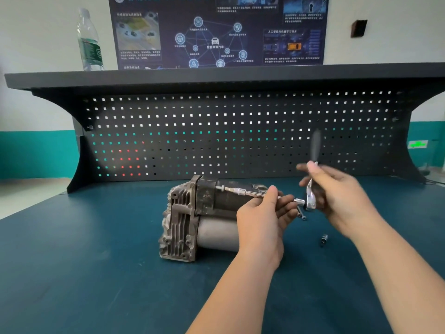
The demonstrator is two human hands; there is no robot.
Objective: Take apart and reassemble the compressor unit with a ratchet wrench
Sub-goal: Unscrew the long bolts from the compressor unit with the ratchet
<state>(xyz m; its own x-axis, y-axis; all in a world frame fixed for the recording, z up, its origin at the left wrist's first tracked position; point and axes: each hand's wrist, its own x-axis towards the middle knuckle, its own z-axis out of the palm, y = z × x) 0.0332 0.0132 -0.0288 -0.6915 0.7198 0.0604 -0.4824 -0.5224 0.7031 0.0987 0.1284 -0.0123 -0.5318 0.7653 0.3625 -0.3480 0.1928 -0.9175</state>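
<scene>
The compressor unit (pixel 199 220) lies on its side on the blue surface (pixel 96 261), just in front of the pegboard (pixel 216 131), with its finned end cover facing left and its cylindrical body running right. This orientation presents the bolt heads on the upper housing horizontally, in line with the tool. The ratchet wrench (pixel 311 179) is fitted with a long extension bar (pixel 243 192) whose tip meets a fastener on top of the compressor unit. The left hand (pixel 262 213) is curled round the extension bar at the right end of the compressor unit, most likely to keep the bar square on the fastener. The right hand (pixel 337 196), right of the compressor unit, grips the ratchet wrench near its head; the handle points upward and is motion-blurred, so the exact finger placement cannot be told. Two loose bolts (pixel 301 213) lie on the surface just right of the compressor unit, below the wrench head, and a small socket (pixel 323 239) lies further right and nearer the person; both appear set aside within reach but clear of the swing arc. Open room exists above and to the right of the compressor unit for handle travel. The pegboard behind it limits rearward swing. The surface in front of the compressor unit is broad, with its edges well apart from the work.
</scene>
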